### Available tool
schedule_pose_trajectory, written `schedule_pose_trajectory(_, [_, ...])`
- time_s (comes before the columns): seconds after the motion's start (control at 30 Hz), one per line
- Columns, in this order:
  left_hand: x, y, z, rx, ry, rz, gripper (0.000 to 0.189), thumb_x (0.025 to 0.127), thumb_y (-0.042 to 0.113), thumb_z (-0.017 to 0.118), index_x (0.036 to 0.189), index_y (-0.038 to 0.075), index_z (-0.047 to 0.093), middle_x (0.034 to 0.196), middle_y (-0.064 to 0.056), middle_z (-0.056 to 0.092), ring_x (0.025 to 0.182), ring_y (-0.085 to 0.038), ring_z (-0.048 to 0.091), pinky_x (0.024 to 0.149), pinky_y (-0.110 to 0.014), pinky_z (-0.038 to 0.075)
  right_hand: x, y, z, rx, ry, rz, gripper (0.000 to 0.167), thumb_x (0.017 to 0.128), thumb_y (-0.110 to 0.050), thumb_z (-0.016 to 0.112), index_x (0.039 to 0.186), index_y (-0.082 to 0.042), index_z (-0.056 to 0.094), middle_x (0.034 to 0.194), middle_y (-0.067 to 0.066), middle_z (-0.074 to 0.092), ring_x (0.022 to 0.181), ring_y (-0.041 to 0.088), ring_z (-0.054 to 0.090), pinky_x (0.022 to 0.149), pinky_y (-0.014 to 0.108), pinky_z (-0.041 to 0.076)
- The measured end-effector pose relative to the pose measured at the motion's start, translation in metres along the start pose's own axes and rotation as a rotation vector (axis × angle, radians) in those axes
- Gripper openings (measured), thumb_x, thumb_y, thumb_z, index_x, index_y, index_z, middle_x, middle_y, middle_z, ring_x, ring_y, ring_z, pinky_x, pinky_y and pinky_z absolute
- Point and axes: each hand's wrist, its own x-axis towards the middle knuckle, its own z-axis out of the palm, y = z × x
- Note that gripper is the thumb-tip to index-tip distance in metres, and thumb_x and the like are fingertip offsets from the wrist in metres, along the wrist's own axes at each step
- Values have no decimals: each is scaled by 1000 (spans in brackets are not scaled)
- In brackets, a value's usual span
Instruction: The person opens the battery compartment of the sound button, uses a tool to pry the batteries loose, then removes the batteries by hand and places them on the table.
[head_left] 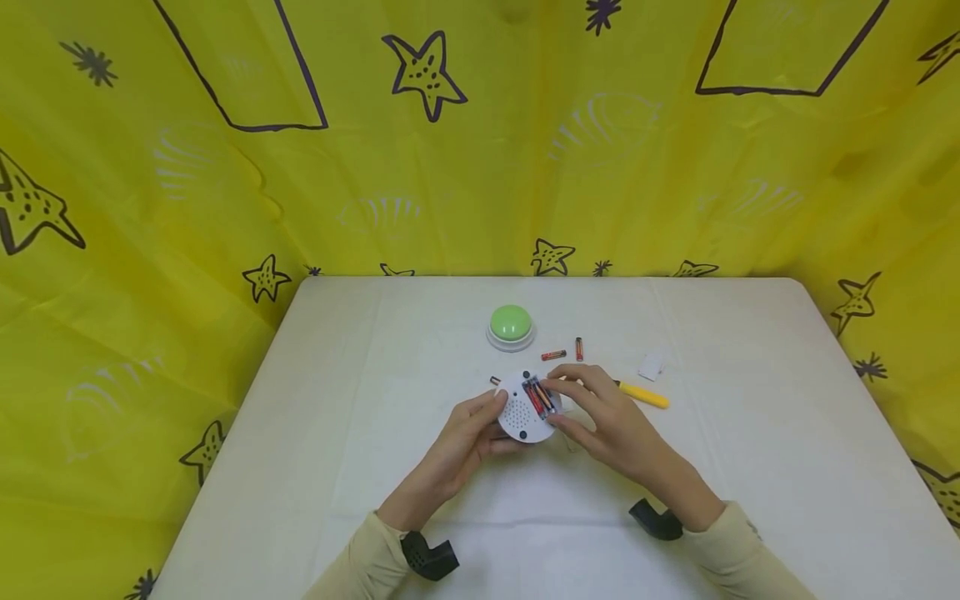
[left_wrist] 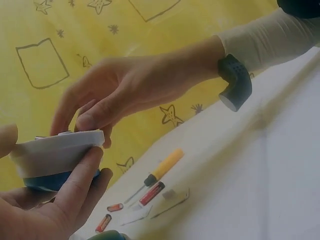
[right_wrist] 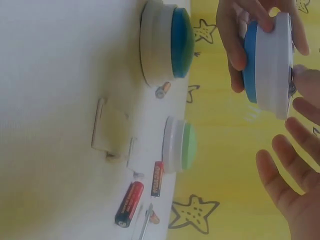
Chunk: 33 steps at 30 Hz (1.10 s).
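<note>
My left hand (head_left: 465, 442) grips a round white push-button device (head_left: 517, 414) with a blue dome, turned so its underside faces up. That underside has a speaker grille, dark round pads and an uncovered battery compartment with red-and-black batteries (head_left: 536, 398) in it. From the right, my right hand (head_left: 611, 421) pinches a battery at the compartment, index finger near one end and thumb near the other; its remaining fingers are spread. In the right wrist view the blue dome (right_wrist: 250, 62) points away from the right hand, and the thumb (right_wrist: 306, 82) touches the battery side.
A green-domed button (head_left: 511, 323) stands behind the hands. Loose batteries (head_left: 554, 355) lie near it. A yellow-handled screwdriver (head_left: 642, 394) and a small white cover (head_left: 651, 367) are on the right. Another blue-domed button (right_wrist: 167, 45) sits on the table in the right wrist view.
</note>
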Motion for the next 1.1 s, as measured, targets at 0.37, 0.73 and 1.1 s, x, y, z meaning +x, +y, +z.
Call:
schedule_pose_trajectory(0.37, [1, -3, 7, 28, 164, 42, 54, 108, 39, 55, 147, 1, 54, 135, -21, 69, 107, -17, 75, 95, -41, 62, 8, -16, 10, -34, 44, 183, 40, 88, -13, 85, 125, -10, 69, 120, 3, 66, 114, 20, 60, 92, 36, 56])
schedule_pose_trajectory(0.73, [4, -13, 21, -31, 257, 112, 52, 107, 34, 60, 146, 0, 54, 142, -21, 64, 118, -23, 72, 99, -46, 60, 13, -36, 23, -199, 147, 260, 27, 86, -1, 81, 111, -5, 72, 98, 6, 68, 87, 20, 62, 64, 32, 54])
schedule_pose_trajectory(1.1, [4, -15, 25, -53, 265, 135, 54, 107, 33, 59, 147, -2, 53, 143, -23, 63, 121, -26, 70, 99, -44, 60, 20, -41, 25, -237, 140, 334, 24, 84, -1, 77, 107, -6, 72, 93, 5, 68, 70, 16, 59, 51, 26, 46])
